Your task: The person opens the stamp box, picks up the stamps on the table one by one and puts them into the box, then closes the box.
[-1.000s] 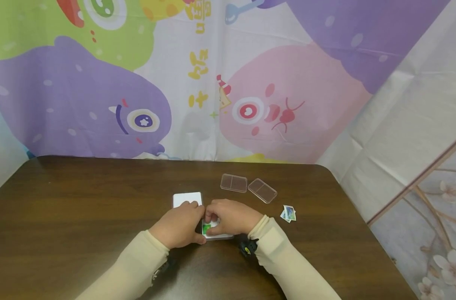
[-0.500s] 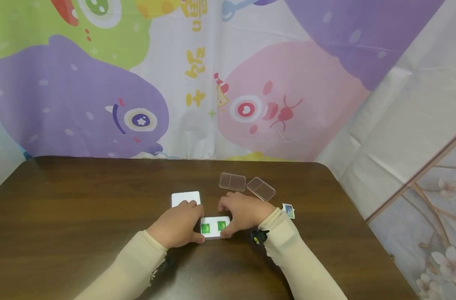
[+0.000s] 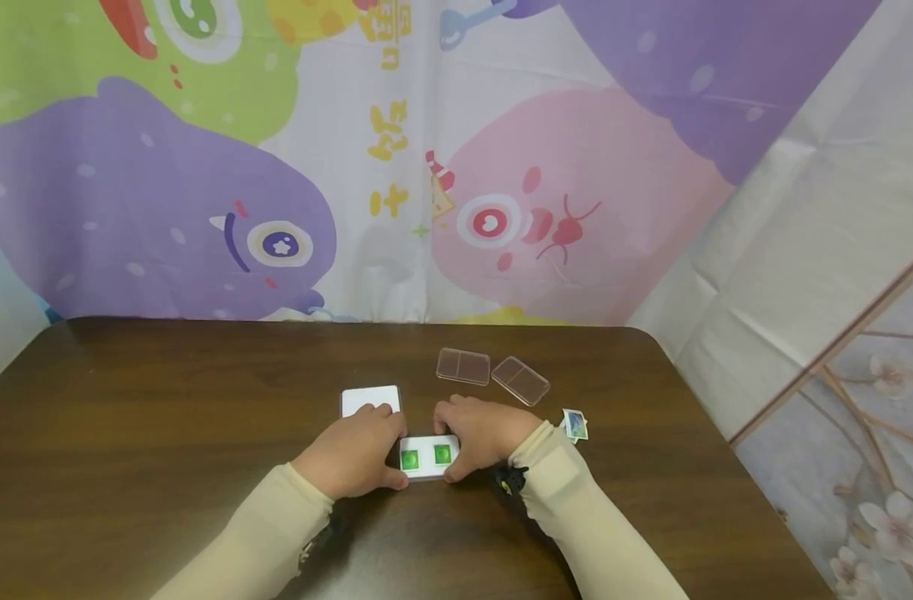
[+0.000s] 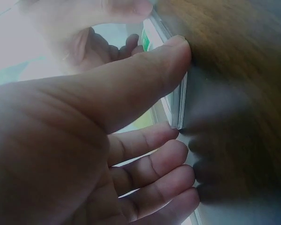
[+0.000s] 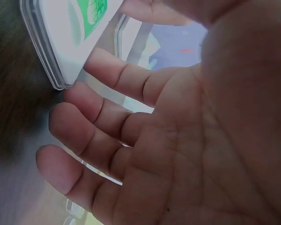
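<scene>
A white card in a clear plastic case (image 3: 426, 457) lies on the table between the hands, with two green pictures on its face. My left hand (image 3: 351, 454) holds its left end, thumb at the near edge and fingers at the far side. At the right end, my right hand (image 3: 489, 429) holds it between thumb and fingers. The left wrist view shows my thumb against the layered edge of the case (image 4: 177, 108). In the right wrist view, the index finger touches the case (image 5: 61, 47) while the other fingers spread loosely below.
Beyond my left fingers lies a larger white stack (image 3: 369, 397), partly covered. Two clear plastic lids or cases, one (image 3: 464, 367) left of the other (image 3: 521, 381), lie farther back. Small picture pieces (image 3: 575, 424) overlap at the right on the brown table (image 3: 201, 400).
My right hand has moved from over the card to its right end, uncovering the second green picture. The left hand stays at the left end.
</scene>
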Tool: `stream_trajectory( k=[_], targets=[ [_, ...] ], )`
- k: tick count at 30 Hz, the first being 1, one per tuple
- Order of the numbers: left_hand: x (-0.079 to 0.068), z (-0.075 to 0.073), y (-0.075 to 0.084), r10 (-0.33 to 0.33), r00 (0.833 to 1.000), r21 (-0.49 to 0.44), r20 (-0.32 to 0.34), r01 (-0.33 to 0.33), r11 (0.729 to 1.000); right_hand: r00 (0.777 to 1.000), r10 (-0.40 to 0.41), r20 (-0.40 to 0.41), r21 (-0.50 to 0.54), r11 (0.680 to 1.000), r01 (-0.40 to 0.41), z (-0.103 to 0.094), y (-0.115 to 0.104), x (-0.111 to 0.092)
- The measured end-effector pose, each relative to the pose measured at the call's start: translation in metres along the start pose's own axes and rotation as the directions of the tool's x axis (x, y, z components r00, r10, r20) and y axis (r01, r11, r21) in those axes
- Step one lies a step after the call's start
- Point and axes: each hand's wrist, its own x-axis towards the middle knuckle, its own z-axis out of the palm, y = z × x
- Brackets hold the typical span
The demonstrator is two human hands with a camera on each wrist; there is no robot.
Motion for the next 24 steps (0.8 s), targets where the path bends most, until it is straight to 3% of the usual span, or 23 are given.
stream_trajectory(
  k=[9,16,24],
  targets=[
    [0.0,0.0,-0.001,0.007,1.0,-0.011,0.012,-0.007,1.0,0.999,0.03,-0.015,0.026,0.999,-0.03,-0.002,0.002,-0.001],
    [0.001,0.0,-0.001,-0.002,1.0,-0.012,0.023,0.002,1.0,0.992,0.117,-0.04,0.044,0.992,-0.115,-0.005,0.01,-0.004],
    [-0.001,0.0,-0.002,-0.016,1.0,-0.028,0.025,0.017,0.999,0.981,0.152,-0.116,0.039,0.988,-0.149,-0.007,0.019,-0.005]
  ],
)
